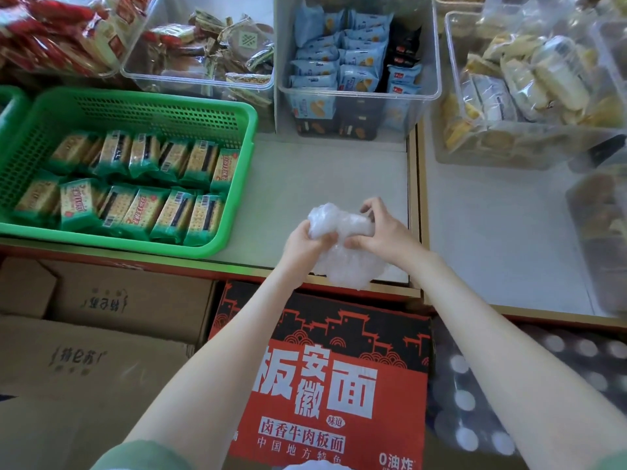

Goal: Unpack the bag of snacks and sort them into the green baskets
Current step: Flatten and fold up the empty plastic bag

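Observation:
A crumpled clear plastic bag (342, 245) is bunched between both hands above the grey shelf's front edge. My left hand (303, 242) grips its left side with curled fingers. My right hand (376, 232) grips its right side, thumb and fingers closed round the plastic. No snacks show inside the bag. To the left stands a green basket (203, 113) holding two rows of green cracker packs (135, 184). The edge of a second green basket (10, 103) shows at the far left.
Clear bins stand at the back: brown-wrapped snacks (210, 49), blue packets (356, 62), pale wrapped cakes (529, 86). Red packs (57, 32) lie at the top left. Below the shelf sit cardboard boxes (101, 334) and a red noodle carton (322, 378). Bare shelf (322, 171) lies ahead.

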The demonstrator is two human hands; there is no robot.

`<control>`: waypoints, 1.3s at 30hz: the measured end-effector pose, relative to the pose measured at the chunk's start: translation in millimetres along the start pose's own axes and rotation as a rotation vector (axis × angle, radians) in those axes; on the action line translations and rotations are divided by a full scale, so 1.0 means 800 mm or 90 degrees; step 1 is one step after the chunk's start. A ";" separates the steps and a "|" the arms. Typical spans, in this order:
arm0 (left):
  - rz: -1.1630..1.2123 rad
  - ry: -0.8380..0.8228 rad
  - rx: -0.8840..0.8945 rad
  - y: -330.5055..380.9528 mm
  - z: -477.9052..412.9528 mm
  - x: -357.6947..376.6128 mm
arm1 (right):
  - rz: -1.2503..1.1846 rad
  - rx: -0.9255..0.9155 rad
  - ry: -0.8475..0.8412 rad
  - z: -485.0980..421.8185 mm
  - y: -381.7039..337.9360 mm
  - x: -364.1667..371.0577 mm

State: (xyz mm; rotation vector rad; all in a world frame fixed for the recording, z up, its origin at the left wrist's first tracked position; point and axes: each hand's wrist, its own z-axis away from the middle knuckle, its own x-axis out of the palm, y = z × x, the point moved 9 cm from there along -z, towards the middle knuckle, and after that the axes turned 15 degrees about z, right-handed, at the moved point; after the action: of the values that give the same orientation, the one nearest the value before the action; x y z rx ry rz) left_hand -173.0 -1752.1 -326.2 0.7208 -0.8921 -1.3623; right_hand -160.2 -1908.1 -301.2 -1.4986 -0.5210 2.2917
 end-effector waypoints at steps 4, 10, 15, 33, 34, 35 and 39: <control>-0.479 0.091 0.166 0.008 -0.017 0.000 | 0.269 0.009 0.110 -0.021 0.003 0.006; -0.817 -0.283 0.274 -0.029 -0.027 0.045 | 0.229 -0.068 0.062 -0.010 0.005 0.055; -0.997 -0.261 0.218 -0.050 -0.041 0.022 | 0.294 -0.133 -0.163 0.001 0.032 0.098; -0.922 -0.262 0.361 -0.031 -0.056 0.046 | 0.379 -0.116 -0.090 -0.022 0.045 0.069; -0.929 -0.243 0.371 -0.029 -0.057 0.046 | 0.381 -0.101 -0.069 -0.025 0.043 0.067; -0.932 -0.235 0.386 -0.026 -0.058 0.048 | 0.384 -0.097 -0.042 -0.028 0.040 0.066; -0.928 -0.232 0.443 -0.012 -0.060 0.060 | 0.416 -0.145 0.092 -0.033 0.019 0.055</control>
State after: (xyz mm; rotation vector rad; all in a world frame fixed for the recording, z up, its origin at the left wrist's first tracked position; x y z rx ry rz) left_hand -137.1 -1804.1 -352.6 1.9216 -1.1779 -2.5235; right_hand -154.1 -1897.3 -353.6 -2.1848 -0.2807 2.6185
